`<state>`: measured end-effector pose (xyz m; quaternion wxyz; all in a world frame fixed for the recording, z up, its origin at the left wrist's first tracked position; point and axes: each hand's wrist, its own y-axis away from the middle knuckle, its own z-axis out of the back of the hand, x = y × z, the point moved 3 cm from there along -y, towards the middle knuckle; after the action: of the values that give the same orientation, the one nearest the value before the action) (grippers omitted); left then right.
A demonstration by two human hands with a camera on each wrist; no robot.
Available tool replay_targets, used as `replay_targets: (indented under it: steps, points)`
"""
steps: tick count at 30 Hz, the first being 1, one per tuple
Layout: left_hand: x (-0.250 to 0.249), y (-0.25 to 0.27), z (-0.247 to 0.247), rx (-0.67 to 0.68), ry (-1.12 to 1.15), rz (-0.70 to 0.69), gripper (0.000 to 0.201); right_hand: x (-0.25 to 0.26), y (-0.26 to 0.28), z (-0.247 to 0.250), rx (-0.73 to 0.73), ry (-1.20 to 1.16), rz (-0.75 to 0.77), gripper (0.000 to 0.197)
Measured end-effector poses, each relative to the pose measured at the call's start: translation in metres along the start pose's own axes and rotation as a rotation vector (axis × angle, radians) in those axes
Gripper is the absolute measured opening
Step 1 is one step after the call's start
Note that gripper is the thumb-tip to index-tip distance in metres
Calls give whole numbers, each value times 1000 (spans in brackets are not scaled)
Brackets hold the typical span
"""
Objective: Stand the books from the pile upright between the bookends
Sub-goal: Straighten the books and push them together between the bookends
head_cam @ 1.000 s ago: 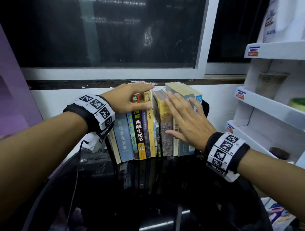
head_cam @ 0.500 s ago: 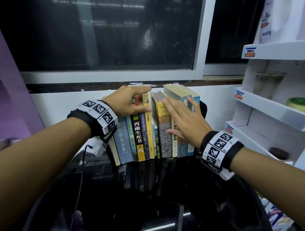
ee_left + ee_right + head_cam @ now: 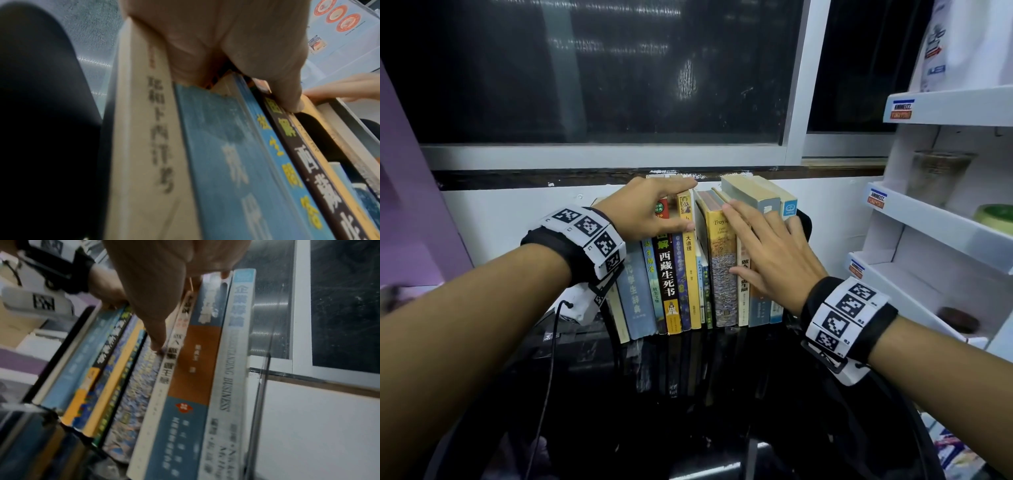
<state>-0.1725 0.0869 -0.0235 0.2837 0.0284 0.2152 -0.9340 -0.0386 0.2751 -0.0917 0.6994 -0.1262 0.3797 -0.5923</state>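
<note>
From the head view, the books [image 3: 688,274] stood in a row on the tabletop [image 3: 688,411]. The left hand [image 3: 650,209] gripped the tops of the left books; the right hand [image 3: 763,253] lay flat and open on the right spines. The yellow book [image 3: 719,246] leaned, so it could slip down if released. In the left wrist view the thumb [image 3: 287,91] pressed a dark spine [image 3: 308,162]. The right wrist view was blurred, and the bookends were mostly hidden.
</note>
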Motion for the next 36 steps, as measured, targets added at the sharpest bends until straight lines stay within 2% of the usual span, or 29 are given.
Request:
replay_targets:
  steps: [4,13,24,36]
  points:
    - [-3,2,1,19,29,14,80,-4,-2,-5,80,-129,-49,110]
    - [-3,2,2,7,32,18,81,-16,-8,-9,209,-135,-73,118]
    - [-5,3,3,17,43,16,80,-12,-7,-8,204,-195,-132,116]
    - [-5,2,4,7,8,7,83,-12,-6,-10,186,-182,-111,114]
